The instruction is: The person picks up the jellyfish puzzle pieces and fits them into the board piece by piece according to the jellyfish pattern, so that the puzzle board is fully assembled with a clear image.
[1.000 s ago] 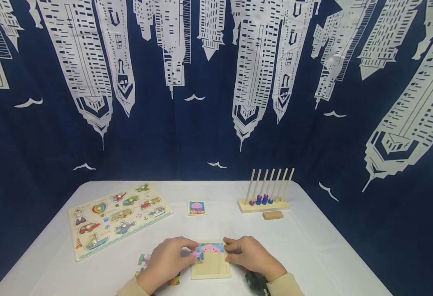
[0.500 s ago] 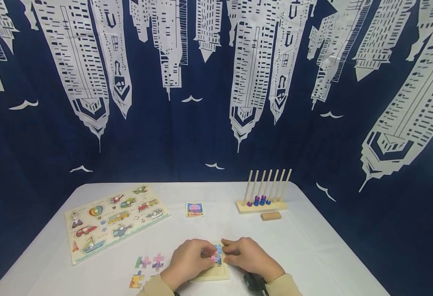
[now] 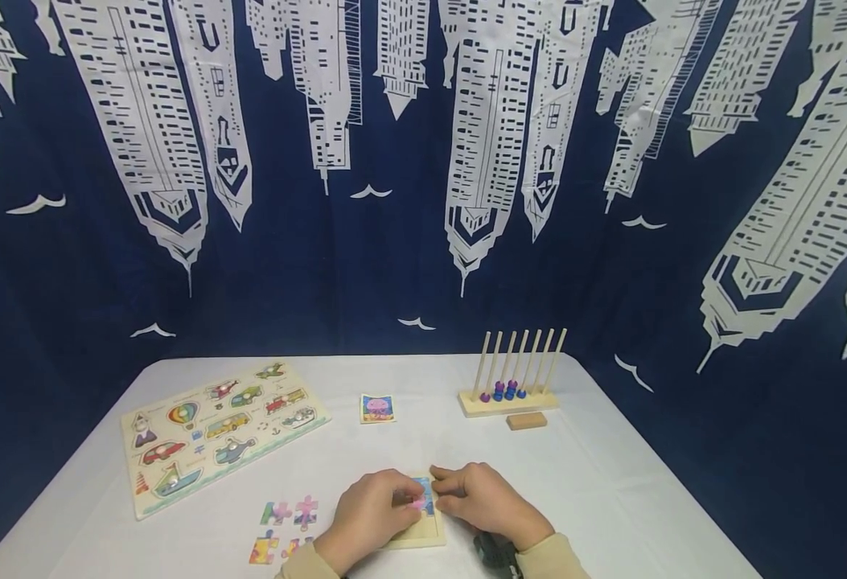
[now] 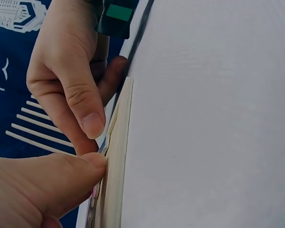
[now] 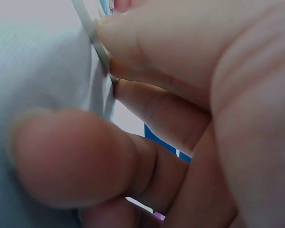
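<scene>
In the head view a shallow wooden puzzle tray [image 3: 430,537] lies on the table near me. My left hand [image 3: 368,515] reaches over its left side, thumb and fingers pinching a jigsaw piece [image 3: 429,505] at the upper right of the tray. This hand covers much of the tray and the pictures in it. My right hand [image 3: 487,500] holds the tray's right rim between thumb and fingers. From the left wrist, the left thumb [image 4: 61,178] presses at the piece just above the tray edge [image 4: 116,161], close to the right hand's fingertips.
Loose jigsaw pieces [image 3: 264,548] lie left of the left hand. A vehicle peg board [image 3: 202,458] occupies the table's left side. At the back are a small picture card [image 3: 377,408], a bead stand [image 3: 506,404] with upright rods and a small wooden block [image 3: 527,421].
My left hand has moved right with the jigsaw piece, from the tray's left side to its upper right. More loose pieces show behind it. The right hand keeps its place at the rim.
</scene>
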Available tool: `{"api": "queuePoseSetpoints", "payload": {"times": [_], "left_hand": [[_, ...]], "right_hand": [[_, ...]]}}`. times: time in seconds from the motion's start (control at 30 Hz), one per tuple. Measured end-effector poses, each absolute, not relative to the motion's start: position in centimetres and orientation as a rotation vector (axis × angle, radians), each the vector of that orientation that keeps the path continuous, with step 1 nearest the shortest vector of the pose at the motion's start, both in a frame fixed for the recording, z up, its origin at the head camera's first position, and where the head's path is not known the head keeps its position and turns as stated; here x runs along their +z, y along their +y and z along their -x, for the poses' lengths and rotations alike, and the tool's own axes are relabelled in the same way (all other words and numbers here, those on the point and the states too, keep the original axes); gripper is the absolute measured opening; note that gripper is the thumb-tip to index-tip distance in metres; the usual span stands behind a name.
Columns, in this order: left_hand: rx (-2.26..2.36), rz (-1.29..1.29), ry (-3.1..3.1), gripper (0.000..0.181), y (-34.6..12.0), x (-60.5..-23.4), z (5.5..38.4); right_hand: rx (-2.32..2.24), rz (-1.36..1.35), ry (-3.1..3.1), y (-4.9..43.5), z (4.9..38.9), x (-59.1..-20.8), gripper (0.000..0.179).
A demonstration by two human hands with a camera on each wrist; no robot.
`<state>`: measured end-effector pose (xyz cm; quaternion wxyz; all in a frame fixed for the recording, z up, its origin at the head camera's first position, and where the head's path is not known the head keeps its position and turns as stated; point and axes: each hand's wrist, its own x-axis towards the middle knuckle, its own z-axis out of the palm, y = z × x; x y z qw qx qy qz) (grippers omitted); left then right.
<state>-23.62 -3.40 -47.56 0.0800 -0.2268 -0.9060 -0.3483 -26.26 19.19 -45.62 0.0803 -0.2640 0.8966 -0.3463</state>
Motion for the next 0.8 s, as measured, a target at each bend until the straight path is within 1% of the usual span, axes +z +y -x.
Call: {"api": "queuePoseSetpoints", "payload": {"times": [0.37,0.6,0.8], "left_hand": [[-0.797,0.831,-2.706,0.017,-2.98,-47.75,23.23],[-0.717,0.888,-2.672,0.018,-3.13,-47.6,23.01],[-0.682,0.88,-2.688,0.023,-3.27,-47.58,22.88]], "right_hand": [[-1.016,0.814,2.696,19.26,26.32,-45.75,0.029],[-0.998,0.852,2.724,19.18,26.32,-45.67,0.027],[-0.949,0.864,2.759,19.25,26.44,-45.96,0.026]]}}
